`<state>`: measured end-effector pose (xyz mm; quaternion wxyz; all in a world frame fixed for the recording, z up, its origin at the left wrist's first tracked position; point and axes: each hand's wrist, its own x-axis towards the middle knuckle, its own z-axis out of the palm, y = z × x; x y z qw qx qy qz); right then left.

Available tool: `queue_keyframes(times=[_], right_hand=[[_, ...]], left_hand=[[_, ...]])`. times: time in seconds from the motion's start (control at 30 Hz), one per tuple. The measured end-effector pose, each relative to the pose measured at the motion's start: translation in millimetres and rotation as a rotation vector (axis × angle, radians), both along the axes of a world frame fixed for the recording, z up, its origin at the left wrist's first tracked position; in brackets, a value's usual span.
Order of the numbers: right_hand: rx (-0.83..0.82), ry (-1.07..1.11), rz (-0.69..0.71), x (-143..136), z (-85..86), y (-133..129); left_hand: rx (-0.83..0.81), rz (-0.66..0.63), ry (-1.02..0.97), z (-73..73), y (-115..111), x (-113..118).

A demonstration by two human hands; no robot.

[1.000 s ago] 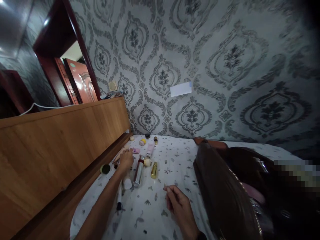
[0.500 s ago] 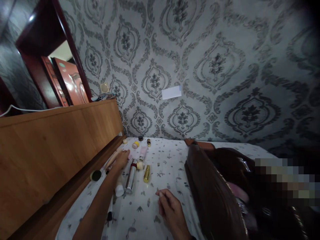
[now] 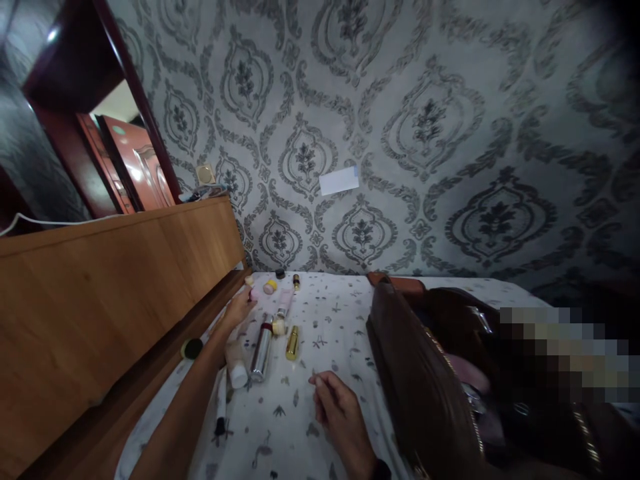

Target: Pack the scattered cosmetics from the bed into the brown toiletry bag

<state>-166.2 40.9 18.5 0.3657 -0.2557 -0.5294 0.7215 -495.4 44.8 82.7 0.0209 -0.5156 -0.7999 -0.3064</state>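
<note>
Sheet [image 3: 345,323], centre-left: pink tube [image 3: 255,293] at left hand [image 3: 240,309], grip unclear, more exposed than half-second earlier; right hand [image 3: 341,405] fingertips pressed together.

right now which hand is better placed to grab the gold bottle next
Probably the right hand: it sits close to the gold bottle with only cloth between; the left hand is farther off, past the silver bottle.
</note>
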Motion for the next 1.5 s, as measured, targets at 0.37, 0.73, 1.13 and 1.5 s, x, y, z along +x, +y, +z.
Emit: queue_keyframes(times=[0.37, 0.73, 1.13, 1.5], right_hand=[[0.033, -0.04, -0.016, 3, 7.5, -1], [0.087, -0.043, -0.023, 2, 0.0, -1], [0.118, -0.035, -0.024, 0, -11.9, 1], [0.128, -0.062, -0.028, 1, -4.8, 0]], left_hand=[[0.005, 0.13, -0.166, -7.9, -2, -6], [-0.419, 0.269, 0.12, -9.5, 23, 40], [-0.436, 0.245, 0.207, -3.3, 56, 101], [-0.012, 0.261, 0.063, 11.4, 20, 101]])
